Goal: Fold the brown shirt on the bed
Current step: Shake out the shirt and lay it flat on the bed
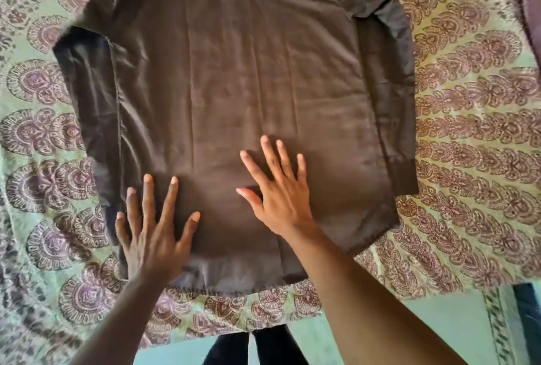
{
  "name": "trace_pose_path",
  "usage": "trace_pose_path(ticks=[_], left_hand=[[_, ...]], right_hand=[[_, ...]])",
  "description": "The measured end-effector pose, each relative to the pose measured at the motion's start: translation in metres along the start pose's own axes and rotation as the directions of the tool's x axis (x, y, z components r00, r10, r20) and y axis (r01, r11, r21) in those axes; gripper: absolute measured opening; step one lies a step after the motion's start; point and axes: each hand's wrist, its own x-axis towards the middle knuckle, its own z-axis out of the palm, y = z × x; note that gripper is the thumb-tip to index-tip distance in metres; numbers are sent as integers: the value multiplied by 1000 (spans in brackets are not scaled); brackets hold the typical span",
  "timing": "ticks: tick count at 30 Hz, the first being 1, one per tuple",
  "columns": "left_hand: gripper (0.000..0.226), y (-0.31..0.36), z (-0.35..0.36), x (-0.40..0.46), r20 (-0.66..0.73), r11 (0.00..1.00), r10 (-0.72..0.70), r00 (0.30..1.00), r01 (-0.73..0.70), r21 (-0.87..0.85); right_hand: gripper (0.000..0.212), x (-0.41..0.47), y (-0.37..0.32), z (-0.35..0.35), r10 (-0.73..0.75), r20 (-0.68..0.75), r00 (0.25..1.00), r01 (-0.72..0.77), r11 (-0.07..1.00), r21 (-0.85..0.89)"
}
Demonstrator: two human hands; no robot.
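- Bed [468,107]: covered by a green spread with purple paisley print; it filled nearly the whole view; no containers were in view, so nothing to log there.
- Shirt [240,86]: brown, lay spread flat on the middle of the bed, plain side up, hem nearest the person, collar end running out of frame at the top; a few lengthwise creases showed across the body.
- Sleeves: left sleeve [87,95] and right sleeve [386,86] lay straight down along the side seams, just beside the body, not yet brought across it.
- Progress, judged: early; garment laid out and being flattened; no fold of the body was visible; sides, sleeves and the lengthwise fold all appeared left to do.
- Right hand [278,194]: fingers straight and spread, palm pressed flat on the lower middle of the shirt; it gripped nothing.
- Left hand [152,233]: likewise flat with splayed fingers, resting on the lower left part near the hem; it gripped nothing.
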Motion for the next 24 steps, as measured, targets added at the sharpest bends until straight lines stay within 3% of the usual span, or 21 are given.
trace_pose_path(ticks=[2,5,9,11,15,18,20,22,24], left_hand=[[79,-16,7,-21,-29,1000,-7,1000,6,-12],[78,-36,10,-53,-55,996,-37,998,32,-85],[58,-41,1,-58,-135,951,-187,973,145,-273],[39,-37,-9,-49,-125,880,-295,947,218,-422],[33,-42,-21,-47,-158,849,-314,936,202,-487],[37,-35,-20,-56,-53,802,-445,894,371,-468],[43,-24,-25,-54,-62,803,-524,849,469,-366],[52,-13,-31,-47,-163,891,-441,883,409,-194],[59,-3,-31,-38,-163,976,-188,969,166,-138]], right_hand=[[70,-39,29,8,142,-7,990,-142,988,-54],[73,-94,80,2,394,-53,917,-397,914,-78],[77,-104,85,0,535,-39,844,-536,844,-23],[78,-87,60,-3,535,-80,841,-531,845,61],[71,-74,16,4,274,-35,961,-272,961,40],[73,-98,9,14,441,48,896,-443,894,63],[77,-114,11,15,544,57,837,-547,833,84],[81,-120,13,12,598,41,801,-599,795,97],[82,-111,15,8,617,-52,785,-609,784,119]])
